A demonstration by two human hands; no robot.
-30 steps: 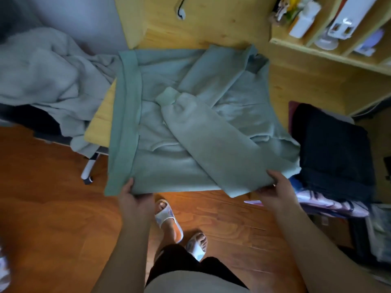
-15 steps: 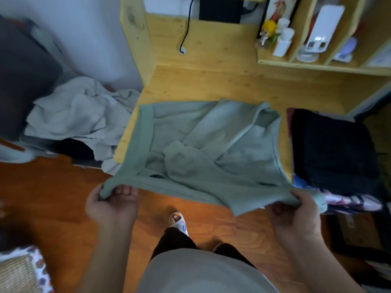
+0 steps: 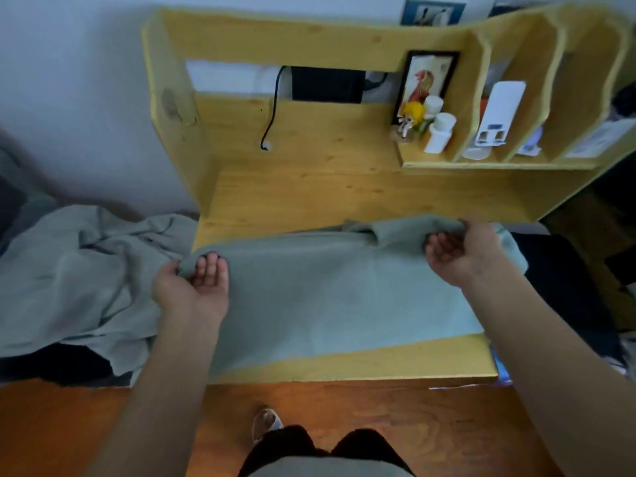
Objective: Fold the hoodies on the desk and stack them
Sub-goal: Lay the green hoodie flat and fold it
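Both hands, left hand [image 3: 192,287] and right hand [image 3: 461,253], grasp the green hoodie's [image 3: 327,294] far edge over the desk [image 3: 344,187].

White wall [image 3: 86,80] behind a pine desk [image 3: 344,187]; orange wooden floor [image 3: 447,428].

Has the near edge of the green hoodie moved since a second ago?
Yes. Both hands, left hand and right hand, carried that edge of the green hoodie from the desk's front toward its back.

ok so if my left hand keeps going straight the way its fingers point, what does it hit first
Probably bare desk top beyond the green hoodie edge it holds; past that, the desk's back panel near the black cable. The left hand points away from you, and depth is unclear.
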